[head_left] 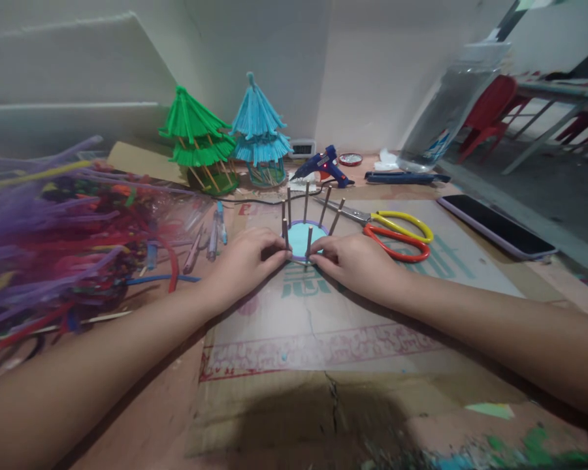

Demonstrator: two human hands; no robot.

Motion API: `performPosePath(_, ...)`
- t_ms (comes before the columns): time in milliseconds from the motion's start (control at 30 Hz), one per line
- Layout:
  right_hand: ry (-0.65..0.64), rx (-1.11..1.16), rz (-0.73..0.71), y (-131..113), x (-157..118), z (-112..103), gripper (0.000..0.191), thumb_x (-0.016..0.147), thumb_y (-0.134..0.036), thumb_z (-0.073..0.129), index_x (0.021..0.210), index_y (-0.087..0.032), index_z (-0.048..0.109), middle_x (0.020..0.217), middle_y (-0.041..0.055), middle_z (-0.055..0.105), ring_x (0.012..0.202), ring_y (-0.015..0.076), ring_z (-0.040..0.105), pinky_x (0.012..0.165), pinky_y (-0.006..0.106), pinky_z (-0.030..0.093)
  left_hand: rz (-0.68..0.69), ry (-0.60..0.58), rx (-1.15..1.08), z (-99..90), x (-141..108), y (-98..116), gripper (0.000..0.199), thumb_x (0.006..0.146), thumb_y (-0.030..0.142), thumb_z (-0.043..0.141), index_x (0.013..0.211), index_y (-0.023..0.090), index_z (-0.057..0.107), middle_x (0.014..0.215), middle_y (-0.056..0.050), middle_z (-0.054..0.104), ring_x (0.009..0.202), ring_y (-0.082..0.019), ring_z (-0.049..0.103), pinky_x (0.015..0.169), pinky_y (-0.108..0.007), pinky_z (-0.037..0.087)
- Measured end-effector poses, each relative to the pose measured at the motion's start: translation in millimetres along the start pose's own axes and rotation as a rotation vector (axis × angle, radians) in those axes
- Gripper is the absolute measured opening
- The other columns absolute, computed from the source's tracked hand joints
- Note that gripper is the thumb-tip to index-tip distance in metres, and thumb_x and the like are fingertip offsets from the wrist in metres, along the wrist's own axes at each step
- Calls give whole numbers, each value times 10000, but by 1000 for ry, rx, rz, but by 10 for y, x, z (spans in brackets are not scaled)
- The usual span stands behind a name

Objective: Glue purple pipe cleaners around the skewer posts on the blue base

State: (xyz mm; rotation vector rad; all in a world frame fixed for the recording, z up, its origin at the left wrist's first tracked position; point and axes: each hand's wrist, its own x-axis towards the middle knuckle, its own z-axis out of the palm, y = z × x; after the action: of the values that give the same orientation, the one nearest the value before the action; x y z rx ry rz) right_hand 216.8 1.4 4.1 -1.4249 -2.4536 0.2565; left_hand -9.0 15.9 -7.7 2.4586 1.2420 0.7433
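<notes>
A round light-blue base (301, 239) with a purple rim lies on the printed cardboard sheet (274, 333). Several thin brown sticks (306, 203) stand upright around its edge. My left hand (255, 258) pinches the near left edge, at the foot of a stick. From the other side, my right hand (355, 261) holds the near right edge with thumb and forefinger beside another stick. A thin strip shows between the two hands along the front of the base.
Scissors (396, 228) and a phone (497, 225) lie to the right. Behind stand green (196, 140) and blue (259, 130) layered models, a glue gun (323, 166), a cutter (406, 177) and a large bottle (451, 111). Colourful fuzzy sticks (53, 241) are heaped at left.
</notes>
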Motion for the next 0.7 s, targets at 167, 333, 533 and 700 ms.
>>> performPosePath(167,50,-15,-61,33,-143,-111,284,969,-293,534,1104,-255,780,981,38,812,773,195,716,686,294,441,-1,2,-1,5,-9,0,138,946,281,600,915,182,690,971,-66,716,962,-232,646,874,-396,503)
performPosePath(333,206,5,-56,77,-219,-350,258,955,-361,520,932,-240,747,714,18,728,621,171,624,609,296,404,19,11,6,11,-18,-18,168,950,315,589,977,178,682,1012,-73,714,982,-237,641,893,-405,492)
performPosePath(533,344,90,129,221,-86,-396,272,957,-364,517,722,-239,573,660,13,610,625,169,551,601,305,398,70,82,109,-38,-64,48,123,902,305,611,897,182,609,838,-39,652,797,-209,605,714,-347,459)
performPosePath(700,446,149,161,424,71,-621,186,969,-385,534,933,-237,640,783,28,657,694,178,596,639,317,452,252,135,216,-37,-102,46,35,900,199,548,934,194,551,877,-52,622,845,-220,590,742,-358,457)
